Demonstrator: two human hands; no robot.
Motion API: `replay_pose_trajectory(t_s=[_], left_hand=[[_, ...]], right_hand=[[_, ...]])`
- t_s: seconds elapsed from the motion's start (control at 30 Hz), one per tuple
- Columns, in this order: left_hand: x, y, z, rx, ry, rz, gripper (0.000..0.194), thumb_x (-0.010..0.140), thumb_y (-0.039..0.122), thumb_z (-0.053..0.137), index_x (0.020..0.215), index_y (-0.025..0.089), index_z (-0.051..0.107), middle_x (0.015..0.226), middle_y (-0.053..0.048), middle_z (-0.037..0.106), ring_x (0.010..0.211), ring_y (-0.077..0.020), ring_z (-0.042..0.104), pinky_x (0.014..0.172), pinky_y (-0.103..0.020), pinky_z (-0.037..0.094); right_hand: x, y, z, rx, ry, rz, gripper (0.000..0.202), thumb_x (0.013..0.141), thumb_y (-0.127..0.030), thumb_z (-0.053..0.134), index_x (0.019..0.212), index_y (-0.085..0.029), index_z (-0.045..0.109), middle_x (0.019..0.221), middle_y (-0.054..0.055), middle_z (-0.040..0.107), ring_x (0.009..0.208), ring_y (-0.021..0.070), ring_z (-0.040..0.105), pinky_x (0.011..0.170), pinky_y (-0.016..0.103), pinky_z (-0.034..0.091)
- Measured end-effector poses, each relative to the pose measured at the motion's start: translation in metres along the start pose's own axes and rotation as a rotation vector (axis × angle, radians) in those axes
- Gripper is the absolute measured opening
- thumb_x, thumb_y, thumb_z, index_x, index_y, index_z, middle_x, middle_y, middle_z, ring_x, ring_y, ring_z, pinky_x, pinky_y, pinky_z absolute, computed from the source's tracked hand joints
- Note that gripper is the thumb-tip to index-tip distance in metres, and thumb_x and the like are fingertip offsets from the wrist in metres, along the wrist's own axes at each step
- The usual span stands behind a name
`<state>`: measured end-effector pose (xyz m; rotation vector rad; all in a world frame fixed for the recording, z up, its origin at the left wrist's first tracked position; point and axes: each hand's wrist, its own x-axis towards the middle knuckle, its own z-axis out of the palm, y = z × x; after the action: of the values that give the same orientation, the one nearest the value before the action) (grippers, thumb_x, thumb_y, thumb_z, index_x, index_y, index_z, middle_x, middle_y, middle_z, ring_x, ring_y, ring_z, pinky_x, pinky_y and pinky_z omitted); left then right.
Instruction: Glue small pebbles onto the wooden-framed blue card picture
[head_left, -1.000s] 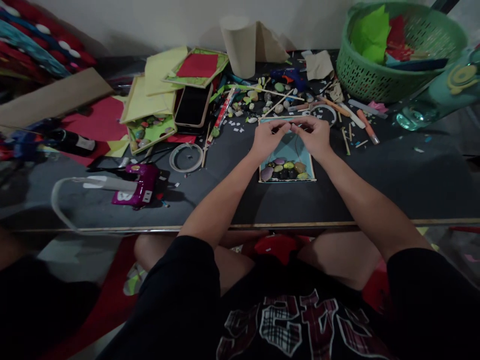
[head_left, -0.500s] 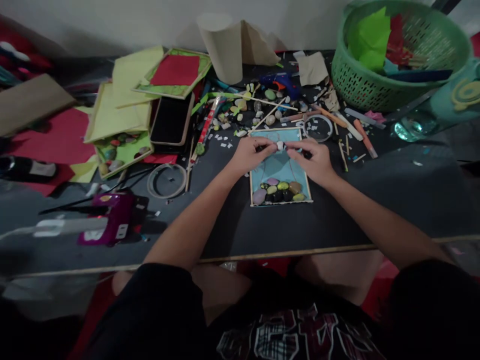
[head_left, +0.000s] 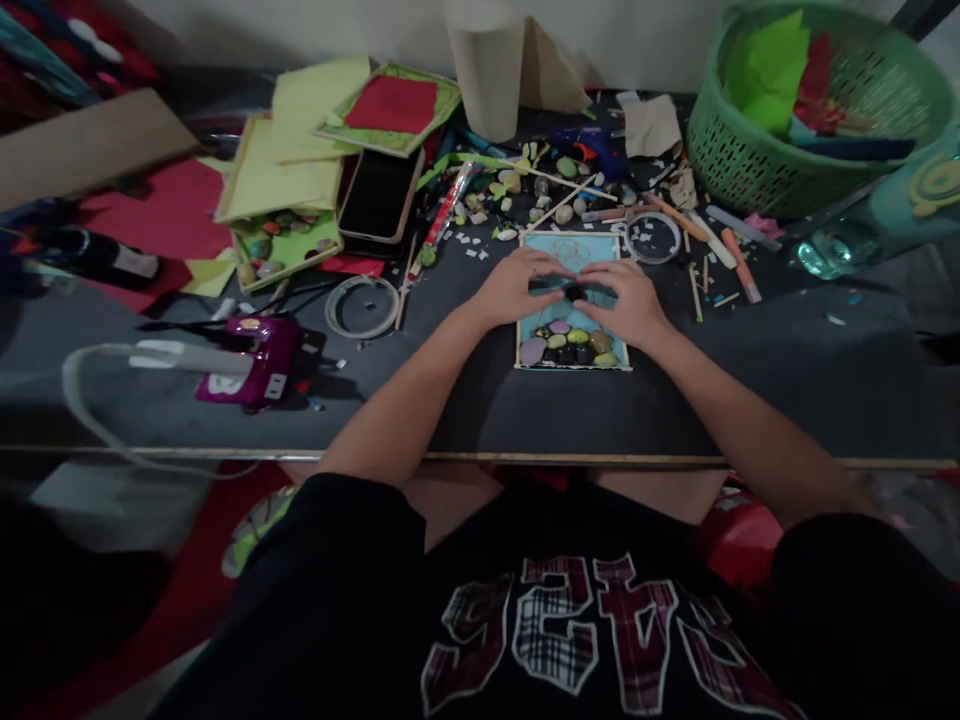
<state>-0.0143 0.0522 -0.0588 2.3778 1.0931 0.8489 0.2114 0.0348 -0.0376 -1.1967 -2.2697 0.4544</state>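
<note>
A light-blue panel (head_left: 534, 318) with a thin pale frame lies on the dark table in front of me. Several painted stones (head_left: 577, 337), purple, yellow, brown and black, line its near end, and faint lines are drawn at its far end. Over the panel's middle, my left hand (head_left: 519, 288) comes in from the left with thumb and fingers apart. Facing it, my right hand (head_left: 621, 300) has its thumb and fingertips around a small dark stone (head_left: 574, 293). The fingertips of both hands nearly meet above the stone.
Loose stones, sticks and paper bits lie behind the panel. A green basket (head_left: 780, 165) stands back right near a bottle (head_left: 885, 225). Tape rolls (head_left: 362, 307) flank the panel. Phones (head_left: 379, 195), framed yellow trays (head_left: 289, 270) and a purple power strip (head_left: 262, 365) are left.
The white piece between my fingertips is no longer visible. Both hands have moved nearer the stones, and my left fingers have spread. The whole view has shifted.
</note>
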Motion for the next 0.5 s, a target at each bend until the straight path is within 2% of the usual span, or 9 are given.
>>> replay_pose_trajectory(t_s=[0.07, 0.13, 0.27, 0.4, 0.5], left_hand=[[-0.002, 0.000, 0.001, 0.061, -0.032, 0.035, 0.030, 0.085, 0.036, 0.066, 0.110, 0.023, 0.074, 0.116, -0.005, 0.073, 0.111, -0.0237, 0.064, 0.103, -0.041, 0.045], [-0.003, 0.002, 0.002, 0.100, -0.028, 0.007, 0.026, 0.087, 0.036, 0.065, 0.108, 0.023, 0.075, 0.114, -0.005, 0.073, 0.111, -0.0240, 0.064, 0.102, -0.042, 0.046], [-0.012, 0.012, 0.002, 0.160, -0.042, -0.036, 0.030, 0.092, 0.032, 0.059, 0.117, 0.020, 0.070, 0.114, -0.007, 0.072, 0.111, -0.0239, 0.063, 0.102, -0.041, 0.047], [-0.027, 0.023, 0.000, 0.259, -0.044, -0.056, 0.036, 0.095, 0.038, 0.055, 0.125, 0.020, 0.065, 0.125, -0.010, 0.064, 0.115, -0.0262, 0.059, 0.102, -0.042, 0.047], [-0.033, 0.030, -0.001, 0.233, -0.054, -0.076, 0.034, 0.096, 0.033, 0.052, 0.124, 0.019, 0.065, 0.121, -0.010, 0.064, 0.113, -0.0247, 0.060, 0.101, -0.039, 0.049]], right_hand=[[0.001, 0.002, 0.002, -0.020, -0.010, -0.035, 0.019, 0.081, -0.031, 0.076, 0.097, -0.021, 0.077, 0.113, 0.009, 0.073, 0.110, 0.0305, 0.063, 0.102, 0.051, 0.046], [0.003, 0.002, 0.005, -0.028, 0.001, -0.066, 0.018, 0.085, -0.036, 0.072, 0.095, -0.022, 0.076, 0.112, 0.009, 0.072, 0.109, 0.0304, 0.062, 0.101, 0.051, 0.046], [0.004, 0.001, 0.011, -0.008, 0.008, -0.071, 0.030, 0.093, -0.046, 0.060, 0.090, -0.019, 0.075, 0.107, 0.011, 0.072, 0.107, 0.0309, 0.062, 0.098, 0.050, 0.046], [0.000, -0.003, 0.016, 0.009, 0.033, -0.077, 0.038, 0.091, -0.056, 0.060, 0.088, -0.020, 0.072, 0.104, 0.010, 0.073, 0.104, 0.0304, 0.063, 0.096, 0.050, 0.047], [-0.005, -0.008, 0.014, 0.009, 0.063, -0.081, 0.037, 0.089, -0.056, 0.062, 0.082, -0.020, 0.070, 0.098, 0.009, 0.074, 0.097, 0.0279, 0.065, 0.090, 0.047, 0.050]])
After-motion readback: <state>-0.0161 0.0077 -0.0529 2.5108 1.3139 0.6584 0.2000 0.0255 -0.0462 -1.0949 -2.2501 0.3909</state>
